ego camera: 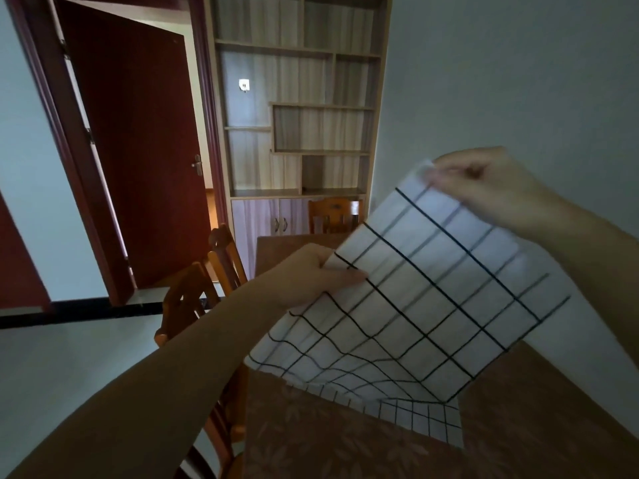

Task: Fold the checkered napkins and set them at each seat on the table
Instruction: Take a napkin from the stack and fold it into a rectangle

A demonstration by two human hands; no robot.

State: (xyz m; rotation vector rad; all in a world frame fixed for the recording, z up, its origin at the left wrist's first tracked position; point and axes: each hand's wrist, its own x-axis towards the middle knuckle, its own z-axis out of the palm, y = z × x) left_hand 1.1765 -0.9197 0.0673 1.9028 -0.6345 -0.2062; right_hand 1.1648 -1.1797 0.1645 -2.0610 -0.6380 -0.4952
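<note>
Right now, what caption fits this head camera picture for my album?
Both hands, left and right, hold a checkered napkin up above another napkin on the brown table.

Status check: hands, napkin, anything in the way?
Left hand and right hand pinch the white black-checked cloth napkin by its corners, held above the brown patterned table. Unfolded. No obstruction visible.

Napkin over much of table.

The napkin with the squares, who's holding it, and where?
Both hands hold the checkered napkin up: the left hand pinches one top corner, the right hand pinches the other.
</note>
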